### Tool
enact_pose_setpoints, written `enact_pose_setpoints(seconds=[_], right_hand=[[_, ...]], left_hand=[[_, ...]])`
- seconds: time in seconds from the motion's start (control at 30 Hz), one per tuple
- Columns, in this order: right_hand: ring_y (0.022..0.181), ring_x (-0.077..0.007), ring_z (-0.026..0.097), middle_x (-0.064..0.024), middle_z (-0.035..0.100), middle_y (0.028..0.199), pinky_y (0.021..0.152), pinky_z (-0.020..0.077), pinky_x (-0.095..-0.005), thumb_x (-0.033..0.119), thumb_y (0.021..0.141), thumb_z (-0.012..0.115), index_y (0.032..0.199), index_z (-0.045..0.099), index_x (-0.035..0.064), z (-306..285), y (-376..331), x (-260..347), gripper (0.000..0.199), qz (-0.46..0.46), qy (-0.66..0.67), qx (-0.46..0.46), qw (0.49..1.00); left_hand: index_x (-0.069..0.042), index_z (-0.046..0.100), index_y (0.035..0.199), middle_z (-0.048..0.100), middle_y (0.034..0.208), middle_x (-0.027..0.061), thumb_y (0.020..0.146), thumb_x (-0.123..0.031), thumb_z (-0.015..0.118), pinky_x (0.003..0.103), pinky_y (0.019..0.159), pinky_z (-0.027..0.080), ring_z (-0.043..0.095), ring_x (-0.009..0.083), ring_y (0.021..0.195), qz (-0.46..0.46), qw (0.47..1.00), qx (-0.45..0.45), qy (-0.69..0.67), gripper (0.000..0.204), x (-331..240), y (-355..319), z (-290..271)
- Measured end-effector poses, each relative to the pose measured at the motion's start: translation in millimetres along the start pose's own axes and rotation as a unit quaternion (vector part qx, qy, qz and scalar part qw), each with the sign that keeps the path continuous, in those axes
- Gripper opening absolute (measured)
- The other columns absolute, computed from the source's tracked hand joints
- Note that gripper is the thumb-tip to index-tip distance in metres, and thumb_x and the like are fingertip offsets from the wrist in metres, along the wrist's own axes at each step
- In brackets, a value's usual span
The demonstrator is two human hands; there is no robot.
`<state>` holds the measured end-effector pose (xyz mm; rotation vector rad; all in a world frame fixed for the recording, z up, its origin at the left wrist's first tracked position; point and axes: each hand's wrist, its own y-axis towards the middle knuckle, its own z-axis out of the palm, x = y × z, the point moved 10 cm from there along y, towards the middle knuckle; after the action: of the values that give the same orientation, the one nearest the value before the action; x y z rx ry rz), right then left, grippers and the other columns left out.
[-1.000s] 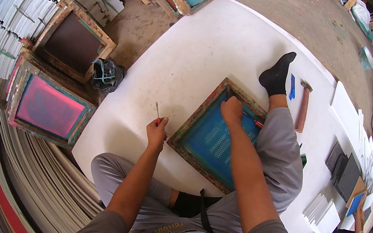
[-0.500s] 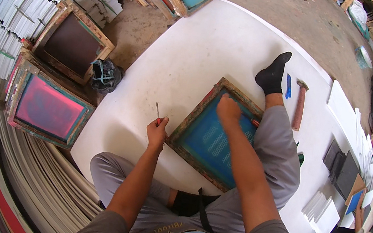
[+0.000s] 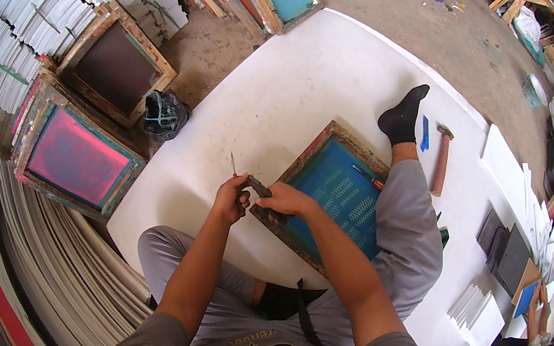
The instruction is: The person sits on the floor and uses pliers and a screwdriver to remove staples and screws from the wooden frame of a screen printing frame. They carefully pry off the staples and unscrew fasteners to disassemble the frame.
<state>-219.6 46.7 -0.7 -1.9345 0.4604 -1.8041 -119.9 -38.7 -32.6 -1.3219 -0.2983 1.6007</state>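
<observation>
Holding slim red-handled screwdriver (image 3: 234,174), person's left hand (image 3: 226,201) curls closed beside right hand (image 3: 287,200), which grips dark, plier-like metal tool (image 3: 259,187); from here, cannot tell whether left hand shares it. Tool near left corner of blue mesh screen (image 3: 320,172) in worn wooden frame (image 3: 314,148), flat on white board (image 3: 229,108). Tool probably heavy, stiff; grasp handles. Mesh likely delicate; grasp frame.

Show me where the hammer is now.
In the head view, the hammer lies on the white surface, right of the outstretched leg, beside a slim blue tool.
</observation>
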Motion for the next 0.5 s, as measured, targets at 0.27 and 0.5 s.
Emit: enact_pose_setpoints(seconds=[0.27,0.5], right_hand=[[0.068,-0.0223,0.070,-0.0147,0.071,0.084,0.058,0.0562,-0.0385,0.044,0.102,0.055,0.102,0.061,-0.0026,-29.8,-8.5,-32.0,0.047,0.029,0.142,-0.075,0.987],[0.079,-0.0305,0.073,-0.0175,0.072,0.091,0.068,0.0603,-0.0458,0.047,0.106,0.047,0.106,0.060,0.0013,-118.6,-19.3,-63.4,0.047,-0.011,0.464,-0.195,0.864]], left_hand=[[-0.001,0.065,0.096,0.064,0.074,0.0052,0.089,-0.027,0.076,0.028,0.039,0.034,0.043,0.0118,0.041,0.121,0.971,-0.142,0.149,0.029,-25.6,1.4,-27.3],[0.004,0.068,0.089,0.063,0.074,0.0065,0.087,-0.027,0.080,0.028,0.038,0.035,0.045,0.0109,0.041,0.156,0.926,-0.200,0.279,0.033,-32.0,8.1,-50.4]])
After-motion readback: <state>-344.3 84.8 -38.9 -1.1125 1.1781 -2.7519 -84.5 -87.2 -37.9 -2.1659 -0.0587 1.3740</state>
